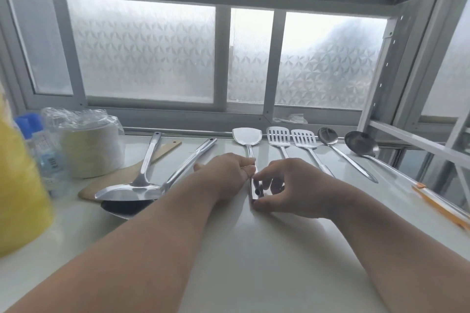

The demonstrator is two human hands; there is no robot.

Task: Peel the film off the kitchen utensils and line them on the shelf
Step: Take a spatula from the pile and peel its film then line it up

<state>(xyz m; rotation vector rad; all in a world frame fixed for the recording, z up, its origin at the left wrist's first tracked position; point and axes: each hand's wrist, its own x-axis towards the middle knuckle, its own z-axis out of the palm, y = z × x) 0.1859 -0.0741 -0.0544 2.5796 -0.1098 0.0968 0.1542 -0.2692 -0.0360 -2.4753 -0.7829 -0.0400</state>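
**Steel turner half placed: where it could slip**

Steel turner (250, 138) lies flat on the white shelf (254, 249), blade toward the window, at the left end of a row with two slotted turners (278, 136) (304, 138), a spoon (328, 134) and a ladle (361, 142). Left hand (226, 173) is closed on the middle of its handle; right hand (292, 188) pinches the handle's near end, thumb and fingers clamped on its sides. Whether any film remains on it, I cannot tell.

Risks, as I judge them:
- Polished handle on a smooth shelf: a sideways nudge could swing the blade into the nearest slotted turner and upset the row.
- Letting go unevenly could leave it skewed.
- Left forearm passes close over the crossed spoons (142, 190) waiting on the left; drawing back carelessly could knock them.
- Ladle's handle lies near the right edge; jarring the shelf might shift it.
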